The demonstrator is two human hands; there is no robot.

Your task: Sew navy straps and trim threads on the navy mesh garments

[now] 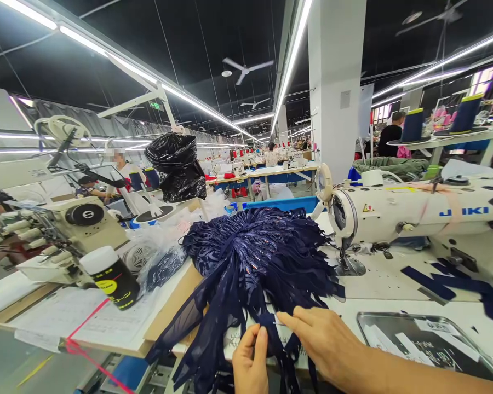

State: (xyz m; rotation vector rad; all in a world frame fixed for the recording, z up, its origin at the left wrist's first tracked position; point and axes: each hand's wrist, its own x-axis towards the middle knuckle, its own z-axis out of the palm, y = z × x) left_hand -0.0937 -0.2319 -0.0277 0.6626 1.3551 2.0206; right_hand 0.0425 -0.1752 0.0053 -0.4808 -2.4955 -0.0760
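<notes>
A large bundle of navy sheer and patterned fabric pieces (246, 246) lies on the table edge before me, with long strips hanging down over the front. My left hand (251, 358) pinches the edge of a navy fabric strip (267, 320) between thumb and forefinger. Close beside it, my right hand (332, 345) is closed, its fingertips at the same strip. A small thin pale thing shows at the right fingertips, too small to name. The fingers partly hide the cloth there.
On the right stands a white sewing machine (414, 213), with navy scraps (431, 282) by it. Nearer is a metal tray (363, 323) holding white labels. At left are a black bottle with a white cap (119, 282), papers (82, 317) and a pink ribbon (86, 323).
</notes>
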